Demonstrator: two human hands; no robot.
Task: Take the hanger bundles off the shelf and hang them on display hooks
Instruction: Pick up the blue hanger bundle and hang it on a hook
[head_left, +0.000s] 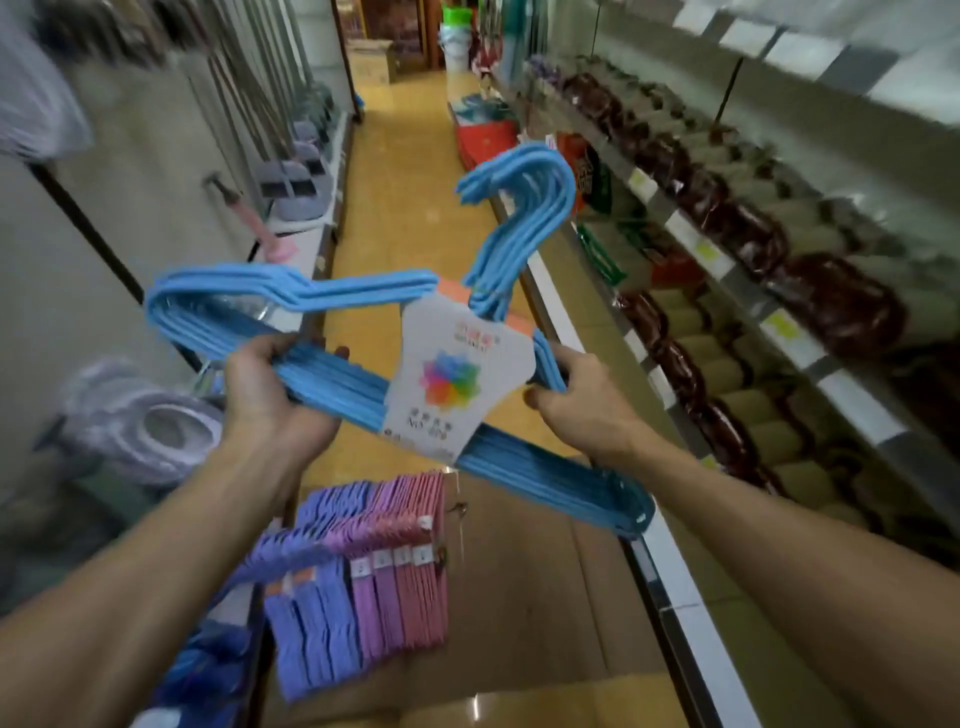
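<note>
Matt blue plastic-coated hanger bundle (332, 374) with a smooth paper label (457, 374).

Left hand (270, 387) bare, right hand (582, 405) bare, forearms uncovered, no sleeves showing

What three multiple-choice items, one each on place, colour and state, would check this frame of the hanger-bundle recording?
1. Where do the purple and pink hanger bundles sit relative to the held bundle?
A. Below it, nearer the camera
B. Above it
C. Far down the aisle

2. What colour is the held hanger bundle?
A. Red
B. Blue
C. Green

3. How is the held bundle supported?
A. Hanging on a hook
B. Lying on the floor
C. Gripped by both hands

Key: 1 A, since they show low in the frame under the arms. 2 B, since its bars and hooks are all blue. 3 C, since the left hand grips the lower bar and the right hand grips the other side beside the label card.
</note>
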